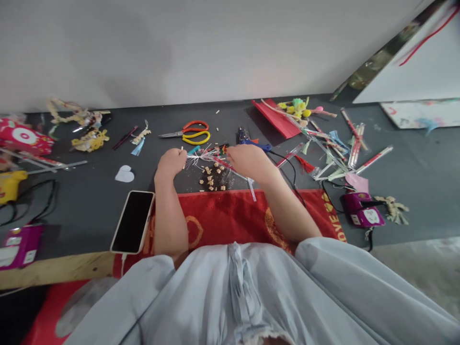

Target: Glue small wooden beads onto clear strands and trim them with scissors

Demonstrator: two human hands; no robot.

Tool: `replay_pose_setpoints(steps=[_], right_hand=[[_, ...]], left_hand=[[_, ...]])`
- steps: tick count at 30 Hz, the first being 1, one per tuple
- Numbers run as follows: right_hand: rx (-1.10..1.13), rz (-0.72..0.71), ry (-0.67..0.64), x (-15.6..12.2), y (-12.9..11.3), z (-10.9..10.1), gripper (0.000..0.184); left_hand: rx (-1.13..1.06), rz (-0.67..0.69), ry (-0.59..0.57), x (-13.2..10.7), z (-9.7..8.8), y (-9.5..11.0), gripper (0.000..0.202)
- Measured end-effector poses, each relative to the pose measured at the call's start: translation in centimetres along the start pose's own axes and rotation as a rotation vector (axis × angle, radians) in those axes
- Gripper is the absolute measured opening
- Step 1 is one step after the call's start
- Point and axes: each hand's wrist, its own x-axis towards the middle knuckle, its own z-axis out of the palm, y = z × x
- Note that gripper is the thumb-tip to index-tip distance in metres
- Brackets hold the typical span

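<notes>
My left hand (171, 162) is closed in a pinch beside a spray of thin white strands (204, 155). Small pale bits show at its fingertips, but what it grips is too small to make out. To the right, my right hand (247, 159) has its fingers curled together near small dark and orange pieces (223, 149); its grip is hidden. Several small tan pieces (210, 181) lie scattered between the hands. Just behind my right hand rests a blue-handled glue gun (257, 143). Scissors (194, 134) with orange and yellow handles lie beyond my left hand.
A phone (132, 222) with a cable and a white paper heart (124, 174) lie at left. A red towel (223, 215) covers the front edge. At right are a red sheet (276, 120), clear-wrapped sticks (355, 146) and a purple power strip (363, 210) with cords.
</notes>
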Motion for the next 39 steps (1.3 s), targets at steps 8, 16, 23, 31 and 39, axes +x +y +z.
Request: replay_pose_setpoints(steps=[8, 16, 23, 31, 39], right_hand=[[-0.044, -0.136, 0.069, 9.0, -1.0, 2.4, 0.035], [-0.072, -0.179, 0.115, 14.8, -2.0, 3.7, 0.038], [-0.106, -0.204, 0.049, 17.5, -2.4, 3.3, 0.036], [-0.167, -0.234, -0.033, 18.8, -2.6, 2.7, 0.039], [-0.182, -0.216, -0.005, 18.1, -2.4, 2.1, 0.052]], left_hand=[[-0.044, 0.019, 0.165, 0.5, 0.5, -2.4, 0.049], [-0.179, -0.006, 0.405, 0.6, 1.3, -3.4, 0.04], [-0.26, 0.005, 0.454, 0.6, 1.6, -3.3, 0.037], [-0.235, -0.011, 0.444, 0.7, 1.7, -3.4, 0.038], [-0.281, -0.014, 0.467, 0.6, 1.6, -3.3, 0.036]])
